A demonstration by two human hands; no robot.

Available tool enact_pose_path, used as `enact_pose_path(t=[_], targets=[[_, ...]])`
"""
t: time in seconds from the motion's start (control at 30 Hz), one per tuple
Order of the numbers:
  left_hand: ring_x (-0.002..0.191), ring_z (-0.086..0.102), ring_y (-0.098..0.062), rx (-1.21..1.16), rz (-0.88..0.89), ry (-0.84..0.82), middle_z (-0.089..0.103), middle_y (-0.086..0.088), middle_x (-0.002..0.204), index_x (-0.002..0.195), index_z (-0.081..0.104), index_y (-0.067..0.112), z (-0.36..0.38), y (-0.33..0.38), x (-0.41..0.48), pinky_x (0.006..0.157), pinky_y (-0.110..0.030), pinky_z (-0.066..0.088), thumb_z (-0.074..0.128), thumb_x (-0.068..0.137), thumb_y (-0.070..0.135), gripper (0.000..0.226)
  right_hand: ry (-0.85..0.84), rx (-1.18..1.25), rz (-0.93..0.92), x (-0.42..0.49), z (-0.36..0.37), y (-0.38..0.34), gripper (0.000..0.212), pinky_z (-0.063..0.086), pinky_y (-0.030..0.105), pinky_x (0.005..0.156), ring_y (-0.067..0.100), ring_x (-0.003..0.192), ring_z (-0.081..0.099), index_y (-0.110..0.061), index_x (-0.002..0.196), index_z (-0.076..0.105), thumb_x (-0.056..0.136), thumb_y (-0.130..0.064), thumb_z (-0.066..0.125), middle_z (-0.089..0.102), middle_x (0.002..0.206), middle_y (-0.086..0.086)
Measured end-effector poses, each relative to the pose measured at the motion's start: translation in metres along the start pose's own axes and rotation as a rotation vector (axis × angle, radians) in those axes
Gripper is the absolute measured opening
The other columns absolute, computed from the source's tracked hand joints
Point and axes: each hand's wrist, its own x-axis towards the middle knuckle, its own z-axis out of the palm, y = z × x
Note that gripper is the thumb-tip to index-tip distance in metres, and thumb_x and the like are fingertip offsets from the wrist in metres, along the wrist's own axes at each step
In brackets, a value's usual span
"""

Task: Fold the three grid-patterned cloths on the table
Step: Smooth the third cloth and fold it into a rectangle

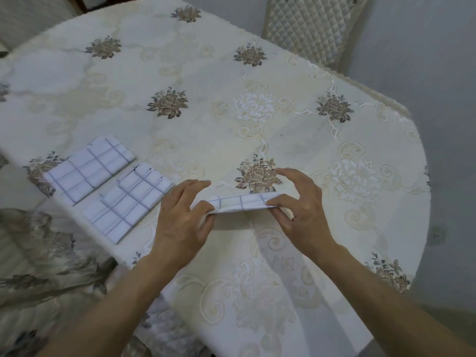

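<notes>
Two folded white cloths with grey grid lines lie side by side at the table's left: one farther back (90, 167), one nearer (128, 202). A third grid cloth (240, 202), folded into a narrow strip, hangs just above the tabletop between my hands. My left hand (184, 220) pinches its left end between thumb and fingers. My right hand (298, 199) pinches its right end, with the other fingers spread above it.
The oval table (231, 104) wears a cream embroidered tablecloth with brown rose motifs. A quilted chair back (309, 24) stands at the far right edge. Another quilted seat (164, 328) shows below the near edge. The cloth's overhang drapes at the left.
</notes>
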Motion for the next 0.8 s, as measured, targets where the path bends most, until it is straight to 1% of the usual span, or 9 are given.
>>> enact_pose_path(t=[0.13, 0.23, 0.37, 0.47, 0.57, 0.6, 0.67, 0.73, 0.8], targets=[[0.124, 0.055, -0.033, 0.016, -0.107, 0.071, 0.065, -0.009, 0.129, 0.077, 0.070, 0.012, -0.023, -0.004, -0.015, 0.095, -0.042, 0.039, 0.073, 0.084, 0.015, 0.008, -0.063, 0.079, -0.062, 0.021, 0.005, -0.013, 0.007, 0.036, 0.046, 0.104, 0.031, 0.132, 0.048, -0.016, 0.081, 0.074, 0.079, -0.009, 0.077, 0.056, 0.137, 0.011], [0.123, 0.055, -0.034, 0.044, -0.183, 0.148, 0.066, -0.010, 0.127, 0.078, 0.072, 0.012, -0.041, -0.006, -0.022, 0.095, -0.046, 0.043, 0.074, 0.082, 0.012, 0.005, -0.109, 0.145, -0.095, 0.037, 0.014, -0.022, 0.008, 0.040, 0.053, 0.099, 0.027, 0.132, 0.047, -0.017, 0.080, 0.074, 0.079, -0.010, 0.077, 0.056, 0.137, 0.008], [0.118, 0.058, -0.036, 0.132, -0.276, 0.243, 0.068, -0.012, 0.122, 0.075, 0.071, 0.010, -0.059, -0.001, -0.036, 0.092, -0.047, 0.045, 0.074, 0.081, 0.009, 0.006, -0.169, 0.227, -0.182, 0.058, 0.027, -0.031, 0.014, 0.038, 0.051, 0.102, 0.027, 0.132, 0.048, -0.015, 0.077, 0.071, 0.075, -0.005, 0.082, 0.058, 0.132, 0.007], [0.115, 0.059, -0.037, 0.222, -0.339, 0.302, 0.069, -0.014, 0.119, 0.073, 0.071, 0.008, -0.065, 0.005, -0.048, 0.091, -0.049, 0.047, 0.072, 0.082, 0.007, 0.009, -0.195, 0.270, -0.281, 0.071, 0.036, -0.038, 0.017, 0.041, 0.051, 0.099, 0.028, 0.130, 0.050, -0.013, 0.075, 0.069, 0.073, -0.003, 0.082, 0.061, 0.127, 0.008], [0.110, 0.062, -0.039, 0.349, -0.386, 0.413, 0.069, -0.017, 0.118, 0.073, 0.072, 0.005, -0.068, 0.017, -0.062, 0.094, -0.047, 0.048, 0.073, 0.083, 0.001, 0.010, -0.158, 0.304, -0.415, 0.082, 0.045, -0.048, 0.017, 0.040, 0.045, 0.102, 0.029, 0.127, 0.053, -0.009, 0.073, 0.069, 0.071, 0.005, 0.079, 0.064, 0.122, 0.012], [0.107, 0.063, -0.039, 0.396, -0.395, 0.452, 0.069, -0.017, 0.118, 0.074, 0.073, 0.004, -0.068, 0.022, -0.066, 0.093, -0.048, 0.049, 0.074, 0.081, -0.001, 0.010, -0.133, 0.309, -0.462, 0.084, 0.047, -0.050, 0.017, 0.038, 0.042, 0.104, 0.030, 0.126, 0.054, -0.008, 0.072, 0.069, 0.071, 0.006, 0.077, 0.065, 0.121, 0.013], [0.105, 0.063, -0.038, 0.483, -0.424, 0.512, 0.070, -0.016, 0.117, 0.073, 0.074, 0.006, -0.065, 0.031, -0.074, 0.086, -0.051, 0.050, 0.074, 0.079, -0.003, 0.011, -0.104, 0.311, -0.534, 0.087, 0.053, -0.052, 0.016, 0.036, 0.039, 0.104, 0.032, 0.125, 0.055, -0.009, 0.071, 0.069, 0.071, 0.006, 0.075, 0.065, 0.120, 0.014], [0.104, 0.065, -0.038, 0.552, -0.461, 0.511, 0.071, -0.014, 0.117, 0.072, 0.074, 0.009, -0.053, 0.037, -0.086, 0.082, -0.052, 0.050, 0.073, 0.081, -0.001, 0.013, -0.123, 0.305, -0.579, 0.086, 0.062, -0.049, 0.016, 0.036, 0.040, 0.103, 0.033, 0.124, 0.055, -0.010, 0.070, 0.070, 0.071, 0.006, 0.074, 0.066, 0.120, 0.014], [0.107, 0.066, -0.037, 0.564, -0.493, 0.444, 0.071, -0.012, 0.119, 0.073, 0.073, 0.012, -0.033, 0.042, -0.104, 0.084, -0.051, 0.049, 0.071, 0.085, 0.003, 0.015, -0.189, 0.298, -0.629, 0.075, 0.073, -0.039, 0.017, 0.041, 0.045, 0.100, 0.035, 0.123, 0.057, -0.009, 0.069, 0.069, 0.070, 0.007, 0.075, 0.066, 0.120, 0.015]])
